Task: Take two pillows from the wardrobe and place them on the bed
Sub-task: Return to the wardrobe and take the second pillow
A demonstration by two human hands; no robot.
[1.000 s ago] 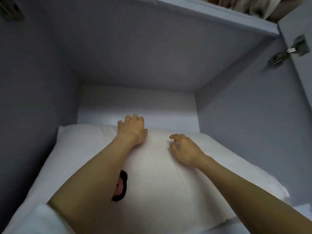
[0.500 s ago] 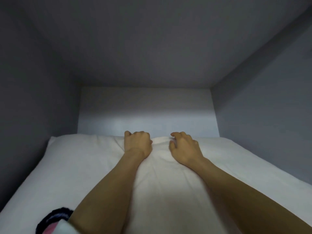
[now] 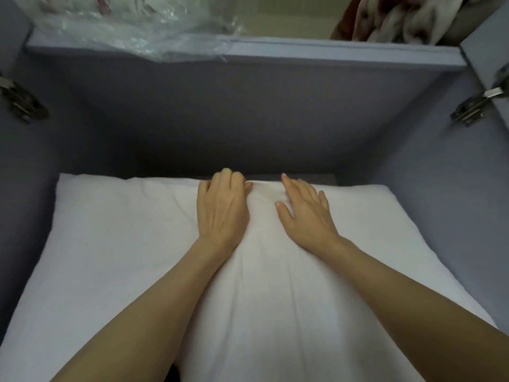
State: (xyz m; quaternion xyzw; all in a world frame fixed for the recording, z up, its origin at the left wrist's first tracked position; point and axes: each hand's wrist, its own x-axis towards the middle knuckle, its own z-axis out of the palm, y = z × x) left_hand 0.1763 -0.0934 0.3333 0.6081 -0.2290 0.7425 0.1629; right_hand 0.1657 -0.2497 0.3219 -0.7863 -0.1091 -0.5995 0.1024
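Note:
A large white pillow [image 3: 110,257] lies flat inside a grey wardrobe compartment [image 3: 440,202] and fills its floor from side to side. Both my bare forearms reach over it. My left hand [image 3: 221,213] rests near the pillow's far edge, its fingers curled over that edge and bunching the cover. Just to the right, my right hand [image 3: 305,216] lies flat on the pillow with its fingers spread. A fold of cloth rises between the two hands. I see only one pillow; anything beneath it is hidden.
A grey shelf [image 3: 344,55] closes the compartment from above. On it lie a crumpled clear plastic bag [image 3: 132,26] at the left and patterned fabric [image 3: 399,17] at the right. Metal door hinges sit on the left wall [image 3: 23,102] and the right wall [image 3: 473,106].
My view has pulled back out of the compartment, so the shelf above and both hinges show again. My right hand has flattened from curled to spread. Both hands stay at the far edge.

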